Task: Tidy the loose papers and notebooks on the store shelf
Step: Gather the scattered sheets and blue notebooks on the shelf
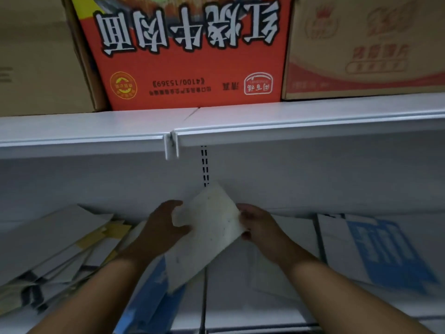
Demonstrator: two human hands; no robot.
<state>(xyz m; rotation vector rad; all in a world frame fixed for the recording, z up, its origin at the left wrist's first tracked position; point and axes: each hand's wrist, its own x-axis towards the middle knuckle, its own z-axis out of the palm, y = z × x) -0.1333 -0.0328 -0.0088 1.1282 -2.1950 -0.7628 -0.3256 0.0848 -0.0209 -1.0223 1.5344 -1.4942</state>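
A white, slightly speckled sheet of paper (209,227) is lifted above the lower shelf, tilted with one corner up against the back panel. My left hand (163,225) grips its left edge and my right hand (255,222) pinches its right edge. Under my left arm lies a blue-and-white booklet (149,302). Loose white and yellow papers and notebooks (72,247) are piled askew on the left of the shelf. A white sheet with a blue printed panel (385,251) lies flat on the right.
A white upper shelf (265,121) juts out just above my hands. On it stand an orange carton with large characters (187,51), a brown carton (36,56) at left and a tan carton with red print (366,44) at right. The slotted upright (204,165) runs down the back panel.
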